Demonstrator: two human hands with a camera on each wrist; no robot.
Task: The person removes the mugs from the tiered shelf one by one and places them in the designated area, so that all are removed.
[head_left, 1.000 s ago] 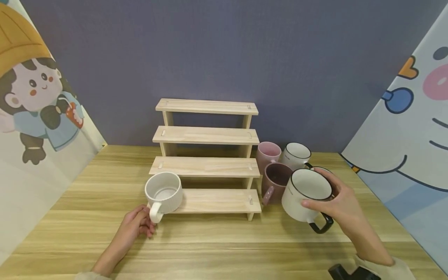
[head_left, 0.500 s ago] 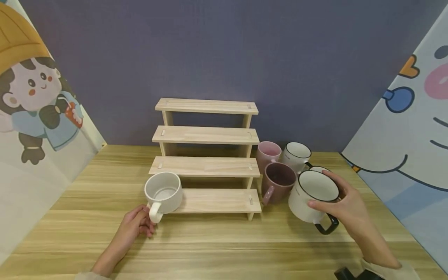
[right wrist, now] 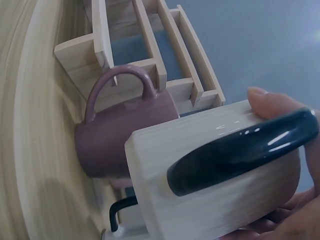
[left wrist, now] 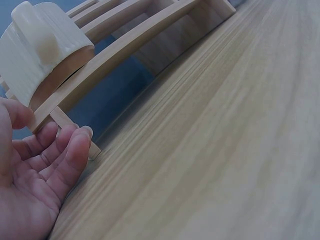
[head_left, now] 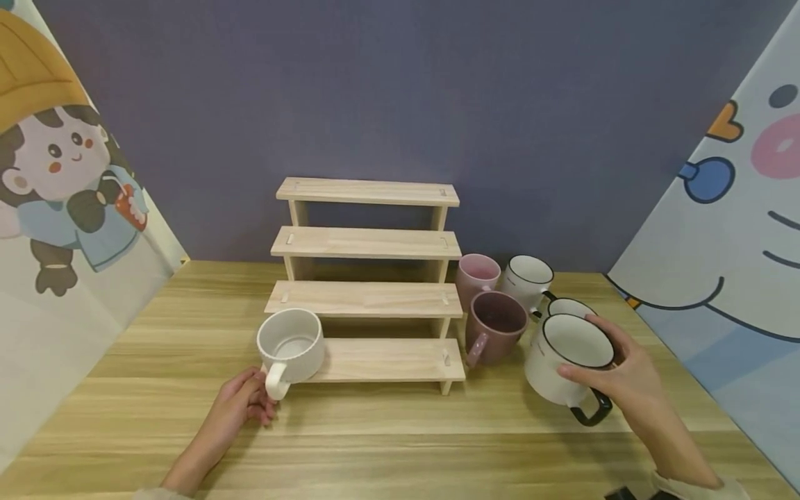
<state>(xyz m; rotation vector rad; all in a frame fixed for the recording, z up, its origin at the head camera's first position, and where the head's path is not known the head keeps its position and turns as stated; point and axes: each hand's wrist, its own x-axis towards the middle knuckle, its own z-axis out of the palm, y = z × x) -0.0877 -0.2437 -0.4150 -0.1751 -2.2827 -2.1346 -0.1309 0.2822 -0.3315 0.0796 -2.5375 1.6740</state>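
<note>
My right hand (head_left: 631, 371) grips a white mug (head_left: 553, 371) with a black rim and black handle, thumb on the near side and fingers round the far side. In the right wrist view the mug (right wrist: 200, 185) is tilted above the table, its dark handle facing the camera. A wooden four-step stand (head_left: 381, 360) stands in the middle. My left hand (head_left: 240, 403) pinches the left end of its lowest step, thumb on top and fingers curled below, seen in the left wrist view. A cream mug (head_left: 292, 347) sits on that step's left end, handle toward me.
Right of the stand are a dark mauve mug (head_left: 496, 330), a pink mug (head_left: 477, 274) and a white black-rimmed mug (head_left: 527, 281). Another white mug (head_left: 570, 307) is partly hidden behind the held one. A dark wall (head_left: 375, 90) stands behind the wooden table (head_left: 375, 458).
My right hand has moved right and slightly toward me with the white mug, away from the dark mauve mug. My left hand and the cream mug have stayed in place.
</note>
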